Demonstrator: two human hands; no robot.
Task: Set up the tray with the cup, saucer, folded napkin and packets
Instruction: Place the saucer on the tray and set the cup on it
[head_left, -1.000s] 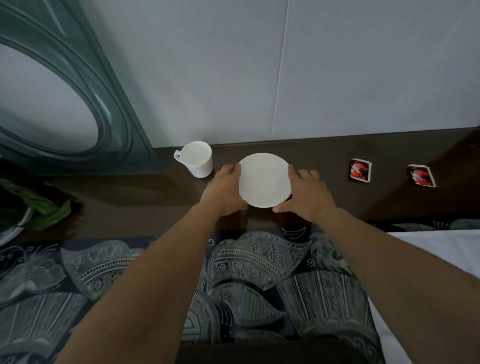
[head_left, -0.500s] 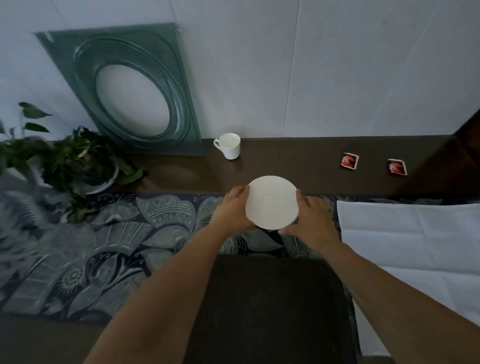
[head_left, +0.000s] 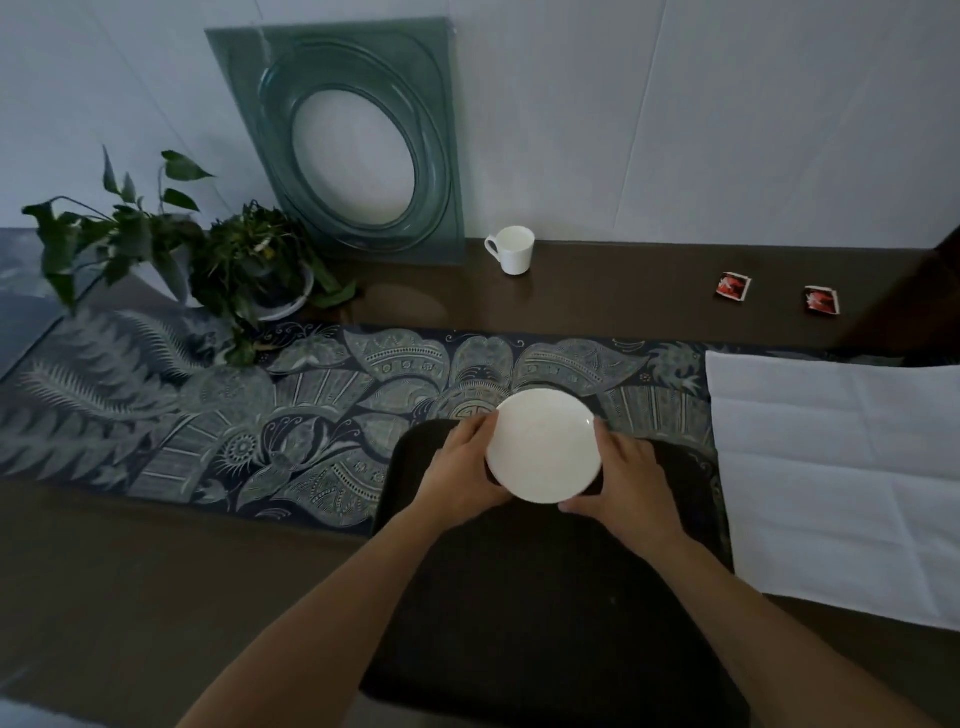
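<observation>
We hold the white saucer (head_left: 544, 447) over the dark tray's (head_left: 519, 597) far edge, left hand (head_left: 460, 467) and right hand (head_left: 626, 480) gripping its rim; set off-centre, it may tip.

Dim room, light low and cool. White panelled wall (head_left: 675, 114) behind, thin vertical seams. Dark brown tabletop (head_left: 597, 306) against it. Green glass panel with oval opening (head_left: 358, 150) leaning on wall, left of centre. Two potted plants (head_left: 244, 265) at far left. Dark blue leaf-patterned runner (head_left: 218, 415) across table.
</observation>
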